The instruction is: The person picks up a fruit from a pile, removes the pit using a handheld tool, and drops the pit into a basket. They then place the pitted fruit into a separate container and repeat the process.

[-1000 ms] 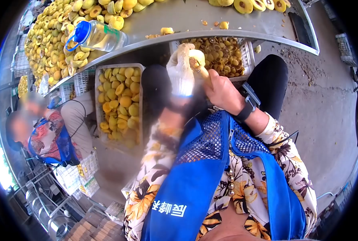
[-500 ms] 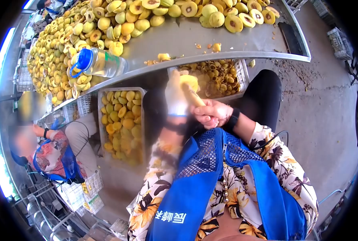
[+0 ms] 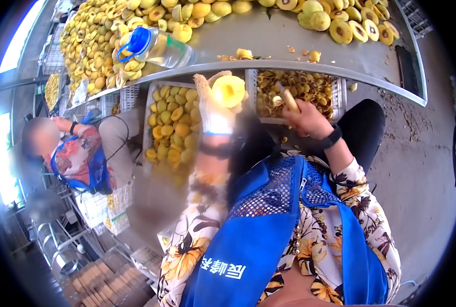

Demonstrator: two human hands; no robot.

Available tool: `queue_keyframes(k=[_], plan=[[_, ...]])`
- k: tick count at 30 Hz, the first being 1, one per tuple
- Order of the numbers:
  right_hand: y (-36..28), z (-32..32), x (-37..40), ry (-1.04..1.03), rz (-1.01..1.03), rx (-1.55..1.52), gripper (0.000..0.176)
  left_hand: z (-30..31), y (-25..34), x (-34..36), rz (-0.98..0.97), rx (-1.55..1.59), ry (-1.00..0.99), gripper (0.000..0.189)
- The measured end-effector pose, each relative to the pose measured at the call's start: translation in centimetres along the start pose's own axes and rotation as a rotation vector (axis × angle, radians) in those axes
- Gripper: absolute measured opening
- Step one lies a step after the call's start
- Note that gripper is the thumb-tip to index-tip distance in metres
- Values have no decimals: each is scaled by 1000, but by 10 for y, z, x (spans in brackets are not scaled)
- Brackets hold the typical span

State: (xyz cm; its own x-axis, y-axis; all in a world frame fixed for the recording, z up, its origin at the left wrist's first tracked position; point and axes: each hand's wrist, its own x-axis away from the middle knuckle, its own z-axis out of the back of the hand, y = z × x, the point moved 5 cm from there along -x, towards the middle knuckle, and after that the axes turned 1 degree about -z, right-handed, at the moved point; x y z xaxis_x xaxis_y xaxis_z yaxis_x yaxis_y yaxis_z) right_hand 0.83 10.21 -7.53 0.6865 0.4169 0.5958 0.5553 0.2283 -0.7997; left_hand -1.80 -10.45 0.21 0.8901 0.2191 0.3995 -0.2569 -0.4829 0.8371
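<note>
My left hand (image 3: pixel 212 113), in a pale glove, is closed around a yellow peach half (image 3: pixel 229 91), its hollowed cut face turned up. My right hand (image 3: pixel 310 121), bare, grips a short wooden-handled tool (image 3: pixel 290 101) whose narrow metal end points away from me. A small pale-and-brown scrap (image 3: pixel 276 101) shows beside the tool's far end. The right hand is over the near edge of a white crate (image 3: pixel 339 102) filled with brown pits and trimmings. To the left of my gloved hand, another crate (image 3: pixel 150 105) holds yellow peach halves.
A metal table (image 3: pixel 269 41) with a raised rim runs across in front, heaped with peach halves (image 3: pixel 95 46). A blue-capped water bottle (image 3: pixel 161 48) lies near its edge. Another person (image 3: pixel 82 153) in a blue vest sits at left. Scraps (image 3: pixel 392 102) litter the floor at right.
My hands have come apart: the right moved right with the tool, over the pit crate, while the left holds the peach half up, cut face visible. The view has shifted too.
</note>
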Motion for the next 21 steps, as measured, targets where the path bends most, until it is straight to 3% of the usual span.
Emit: queue_keyframes(k=[2,4,5,6,8,9,10,12,14,15,18,20,21], plan=[[11,2,2,440,486,860,29,5,0,1,4,-44,15,62],[15,2,4,342,239,807,33,28,5,2,5,-12,136,63],[11,6,11,212,224,454,30,52,16,0,-135,-236,208,58],[15,7,9,220,186,441,30,75,23,3,-132,-188,355,57],[7,11,17,270,228,484,30,128,51,-1,-280,-978,533,51],[11,15,15,290,273,502,30,120,68,7,-312,-1483,606,43],[14,18,13,306,258,479,30,108,79,5,-465,-1597,605,37],[17,21,11,326,222,438,30,72,87,-15,-754,-1626,452,35],[4,20,18,336,246,483,30,-1,78,-36,-772,-1373,205,35],[-1,19,23,333,280,531,31,-43,69,-48,-931,-1344,7,36],[-7,24,41,440,475,561,31,-172,17,-69,-1378,-1570,-354,36],[0,31,51,436,372,442,31,-237,-21,-71,-1355,-1945,-590,38],[-4,34,61,454,413,463,31,-252,-46,-82,-1452,-2006,-610,37]])
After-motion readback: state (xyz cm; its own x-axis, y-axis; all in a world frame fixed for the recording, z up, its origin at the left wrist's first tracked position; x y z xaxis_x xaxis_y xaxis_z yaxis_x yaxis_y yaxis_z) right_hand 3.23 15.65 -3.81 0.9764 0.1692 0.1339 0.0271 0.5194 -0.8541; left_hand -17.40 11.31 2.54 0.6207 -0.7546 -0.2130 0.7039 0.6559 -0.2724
